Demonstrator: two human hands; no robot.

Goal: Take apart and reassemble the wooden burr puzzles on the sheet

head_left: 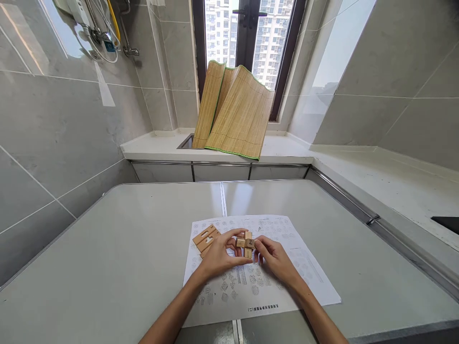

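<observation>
Pale tabletop (143,239) underlies our sheet (222,313); above it, our left hand (219,253) grips the wooden cross (247,243); our right hand (274,255) curls at its side, grip unclear. Seemingly mid-assembly, we next need steady alignment.

A: Straight ahead of you, a folded, straw-coloured slatted mat with green edging (240,117) stands on a smooth white ledge (156,149), partly covering a metal-rimmed opening (184,142).

B: And behind it you have a dark-framed glass window (245,43), with pale high-rise buildings (216,33) outside.

A: What's high on your left?

B: Silvery metal pipe fittings (131,51) and a bright yellow hose (114,21), by glossy grey wall tiles (64,119).

A: To your right, a flat black shape (447,223), cut off by the view's edge, shows at a long white counter (394,179).

B: Nearest you spreads a broad, pale grey tabletop (136,234).
</observation>
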